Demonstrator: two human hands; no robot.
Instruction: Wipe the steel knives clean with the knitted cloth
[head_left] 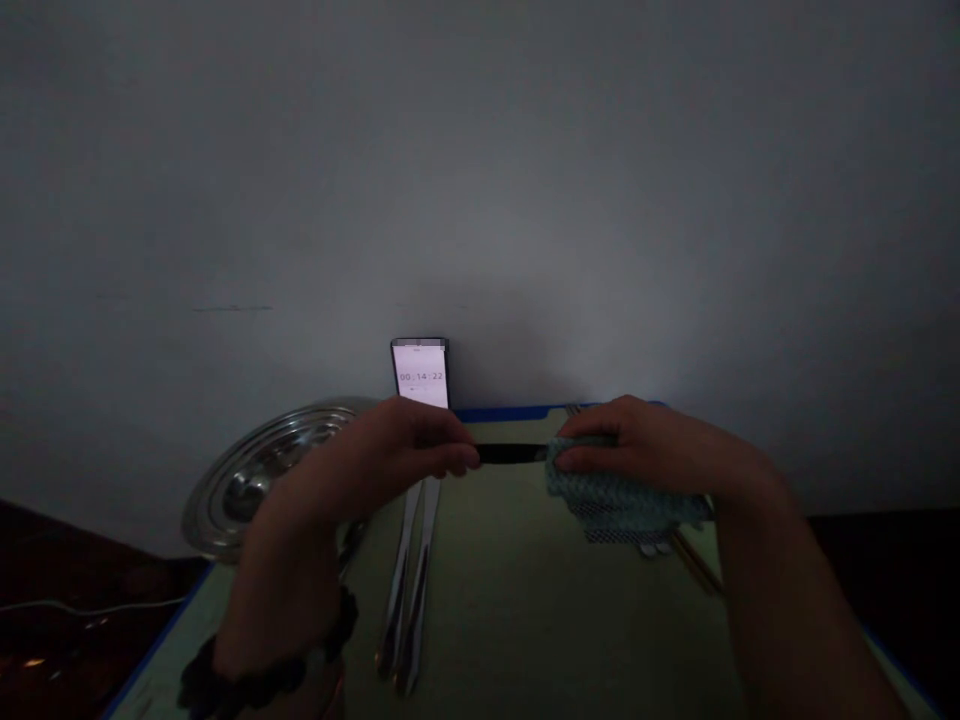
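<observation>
My left hand (427, 440) is closed on one end of a black handle (511, 454), held level above the table. The far part of this black-handled utensil is hidden in a pale green-blue cloth (622, 505), so I cannot tell its kind. My right hand (637, 440) pinches the cloth round that part, fingers on top and thumb in front. A loose flap of cloth hangs below the right hand. Beneath my left hand lie two long silvery utensils (411, 590), side by side, their far ends partly covered by the hand.
A phone (421, 375) showing a timer leans against the wall (525, 200). At the left stands a shiny round metal dish or lid (262, 470). Chopsticks (694, 562) and other metal cutlery ends show around the cloth. The pale green tabletop (540, 620) has blue edges.
</observation>
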